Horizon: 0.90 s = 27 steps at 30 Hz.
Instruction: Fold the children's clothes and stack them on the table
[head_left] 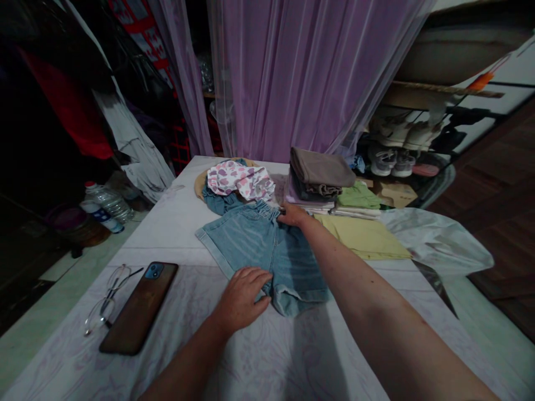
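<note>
A pair of blue denim shorts lies spread on the covered table, its elastic waistband toward the far side. My right hand reaches across the shorts, fingers closed on the waistband at its right part. Near the crotch and the left leg's hem, my left hand rests with fingers stretched out, touching the denim. Beyond the waistband is a loose heap of clothes, with a white cloth patterned in pink and purple on top. My right forearm hides part of the right leg.
Folded clothes, topped by a brown piece, are stacked at the back right, beside a yellow folded cloth and a clear plastic bag. A phone and eyeglasses lie at the left. Purple curtains hang behind.
</note>
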Available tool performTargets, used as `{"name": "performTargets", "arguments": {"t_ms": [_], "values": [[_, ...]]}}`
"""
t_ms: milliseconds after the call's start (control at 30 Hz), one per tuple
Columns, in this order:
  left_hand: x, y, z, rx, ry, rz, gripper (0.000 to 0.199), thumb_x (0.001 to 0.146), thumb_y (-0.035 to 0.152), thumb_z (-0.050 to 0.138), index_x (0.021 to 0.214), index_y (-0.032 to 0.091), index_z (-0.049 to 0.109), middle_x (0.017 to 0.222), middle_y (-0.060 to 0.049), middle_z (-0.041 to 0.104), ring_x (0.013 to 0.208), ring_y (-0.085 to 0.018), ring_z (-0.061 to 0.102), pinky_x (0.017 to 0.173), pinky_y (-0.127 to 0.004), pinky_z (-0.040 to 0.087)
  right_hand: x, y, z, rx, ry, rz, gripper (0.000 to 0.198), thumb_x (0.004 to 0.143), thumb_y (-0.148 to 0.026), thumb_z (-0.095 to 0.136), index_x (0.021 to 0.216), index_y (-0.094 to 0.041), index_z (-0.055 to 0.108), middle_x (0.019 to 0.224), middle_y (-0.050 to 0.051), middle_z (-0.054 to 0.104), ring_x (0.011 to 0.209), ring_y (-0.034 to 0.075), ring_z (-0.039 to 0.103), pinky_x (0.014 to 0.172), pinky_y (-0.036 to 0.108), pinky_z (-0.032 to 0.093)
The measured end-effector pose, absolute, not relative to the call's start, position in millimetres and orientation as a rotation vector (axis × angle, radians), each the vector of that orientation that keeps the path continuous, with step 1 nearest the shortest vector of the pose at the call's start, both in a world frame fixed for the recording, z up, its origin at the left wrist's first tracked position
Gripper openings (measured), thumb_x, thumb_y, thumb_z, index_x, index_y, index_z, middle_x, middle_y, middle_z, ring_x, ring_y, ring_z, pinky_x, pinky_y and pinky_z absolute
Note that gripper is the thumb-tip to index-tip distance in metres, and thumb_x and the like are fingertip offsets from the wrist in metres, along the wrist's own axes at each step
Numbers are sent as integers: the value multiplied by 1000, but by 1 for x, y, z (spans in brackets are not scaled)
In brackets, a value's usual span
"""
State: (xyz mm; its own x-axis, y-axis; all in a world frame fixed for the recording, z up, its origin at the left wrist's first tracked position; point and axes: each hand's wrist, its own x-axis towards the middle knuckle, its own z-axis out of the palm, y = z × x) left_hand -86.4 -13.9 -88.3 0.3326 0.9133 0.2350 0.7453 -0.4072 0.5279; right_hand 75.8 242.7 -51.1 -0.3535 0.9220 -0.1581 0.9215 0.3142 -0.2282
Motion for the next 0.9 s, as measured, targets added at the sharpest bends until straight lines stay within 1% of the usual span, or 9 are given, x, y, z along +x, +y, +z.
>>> {"name": "performTargets", "arguments": {"t_ms": [100,200,367,467,567,667,767,833,900], "values": [[-86,-15,-87,2254,1483,719,52,77,21,63,129,24,56,127,-7,64,120,-25,54,106,-45,40,81,244,-46,-1800,-2524,536,40,75,-43,68,105,-17,69,111,13,72,102,29,66,86,34,49],[-86,-15,-88,2244,1492,754,58,74,15,59,131,23,54,128,-9,61,119,-25,54,105,-43,42,86,242,-38,-1784,-2474,630,28,73,-40,69,88,-16,72,96,11,74,92,28,68,79,33,50],[-89,-12,-89,2289,1567,766,50,79,10,52,127,21,57,117,-10,62,108,-24,56,95,-41,49,94,239,-19,-1662,-2337,764,21,71,-34,71,82,-16,70,84,5,73,84,22,66,72,25,49],[-88,-12,-87,2350,1642,688,41,84,12,52,123,21,60,110,-9,64,101,-23,58,90,-39,51,97,238,-8,-1615,-2203,840,22,76,-36,66,81,-15,68,77,4,70,73,17,63,63,23,47],[-84,-14,-86,2402,1740,587,38,87,15,54,123,23,61,109,-8,66,98,-24,60,85,-37,52,97,234,-1,-1563,-2071,914,23,77,-37,63,79,-14,65,70,1,66,64,13,59,58,21,44],[-85,-10,-79,2470,1777,405,35,87,15,54,120,22,63,107,-8,68,92,-23,62,78,-33,52,95,229,8,-1497,-1985,974,20,73,-35,65,72,-15,63,64,-1,63,59,11,55,57,21,43],[-101,6,-57,2476,1851,281,25,87,16,54,107,22,68,96,-7,71,83,-21,64,70,-29,50,93,228,26,-1427,-1924,1008,21,71,-36,65,71,-16,61,64,-1,62,60,11,55,58,22,44],[-117,21,-32,2475,1953,394,21,87,18,55,101,22,69,92,-7,71,83,-21,65,72,-29,50,96,230,45,-1330,-1841,1019,24,69,-39,66,75,-16,61,68,-1,63,64,12,57,62,23,46],[-133,34,-1,2505,2063,643,23,87,20,53,104,23,69,95,-7,72,90,-22,65,79,-31,50,104,231,68,-1191,-1717,1019,29,66,-42,68,79,-17,61,72,-1,64,69,14,58,67,25,48]]}}
